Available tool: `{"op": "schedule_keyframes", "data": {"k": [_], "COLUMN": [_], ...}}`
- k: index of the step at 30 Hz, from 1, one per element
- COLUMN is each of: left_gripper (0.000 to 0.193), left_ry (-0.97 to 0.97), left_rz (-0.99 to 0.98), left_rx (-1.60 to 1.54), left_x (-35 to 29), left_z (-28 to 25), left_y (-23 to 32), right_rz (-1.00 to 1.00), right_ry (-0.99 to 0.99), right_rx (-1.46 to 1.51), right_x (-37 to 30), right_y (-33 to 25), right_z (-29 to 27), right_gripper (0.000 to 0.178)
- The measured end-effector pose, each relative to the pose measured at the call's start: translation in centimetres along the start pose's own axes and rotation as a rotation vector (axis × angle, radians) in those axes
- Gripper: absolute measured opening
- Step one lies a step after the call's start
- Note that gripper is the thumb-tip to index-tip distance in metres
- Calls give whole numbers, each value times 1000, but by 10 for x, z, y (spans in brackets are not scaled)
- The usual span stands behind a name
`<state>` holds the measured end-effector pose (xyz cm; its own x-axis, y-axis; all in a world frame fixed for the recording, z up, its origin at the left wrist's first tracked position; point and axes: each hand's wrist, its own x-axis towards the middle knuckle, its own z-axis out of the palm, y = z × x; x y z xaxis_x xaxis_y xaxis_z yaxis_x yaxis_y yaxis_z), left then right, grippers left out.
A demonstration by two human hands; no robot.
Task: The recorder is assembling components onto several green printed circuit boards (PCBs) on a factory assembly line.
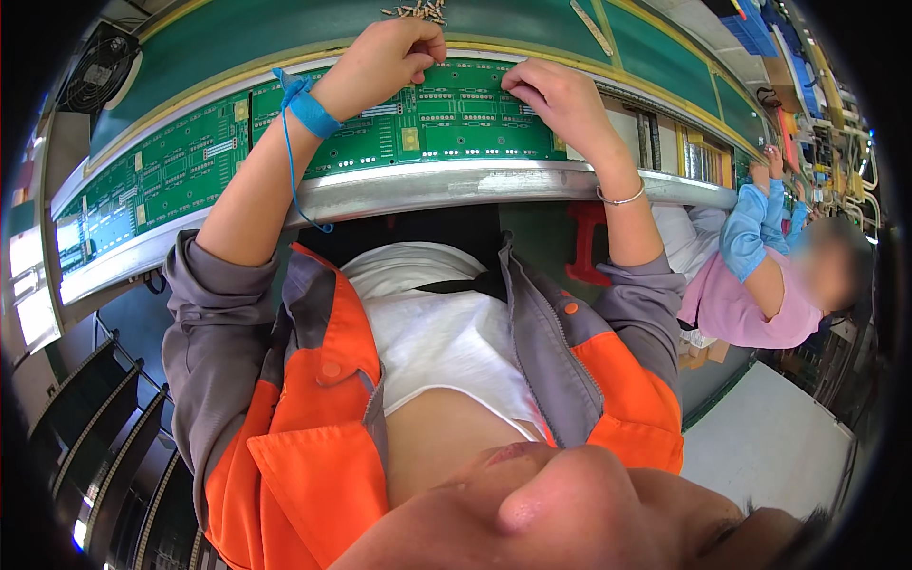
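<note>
A green circuit board (pixel 465 142) lies on the rail line in front of me, with rows of small parts and white-ringed holes on it. My left hand (pixel 394 57), with a blue wrist strap (pixel 312 109) and cord, is over the board's far edge. Its fingertips are pinched together, and anything between them is too small to make out. Just beyond it lies a loose pile of small tan components (pixel 418 11). Over the board's right part, my right hand (pixel 560 100) has its thumb and fingers curled together; whatever they hold is hidden.
More green boards (pixel 180 157) continue leftward along the line. A metal rail (pixel 427 182) runs along the near side. Beyond lies a green work surface (pixel 275 38) with a pale strip (pixel 593 28). A black fan (pixel 98 68) stands far left; a co-worker (pixel 760 275) is at right.
</note>
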<state>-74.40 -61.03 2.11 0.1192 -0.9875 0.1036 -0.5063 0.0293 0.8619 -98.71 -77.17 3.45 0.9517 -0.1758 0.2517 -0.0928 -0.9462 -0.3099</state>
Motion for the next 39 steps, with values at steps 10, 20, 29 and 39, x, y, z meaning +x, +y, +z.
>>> {"op": "schedule_keyframes", "data": {"k": [10, 20, 29, 39], "left_gripper": [8, 10, 9, 11], "left_ry": [40, 124, 92, -30], "left_rz": [63, 146, 138, 106], "left_rx": [65, 81, 86, 152], "left_x": [0, 2, 0, -3], "left_z": [4, 8, 9, 7], "left_y": [-8, -12, -11, -2], "right_rz": [34, 230, -44, -79], "right_ry": [-24, -43, 17, 11], "right_rx": [-16, 239, -68, -139], "right_x": [1, 0, -1, 23], "right_y": [0, 4, -2, -7], "right_z": [0, 2, 2, -10], "right_gripper": [12, 17, 15, 16]}}
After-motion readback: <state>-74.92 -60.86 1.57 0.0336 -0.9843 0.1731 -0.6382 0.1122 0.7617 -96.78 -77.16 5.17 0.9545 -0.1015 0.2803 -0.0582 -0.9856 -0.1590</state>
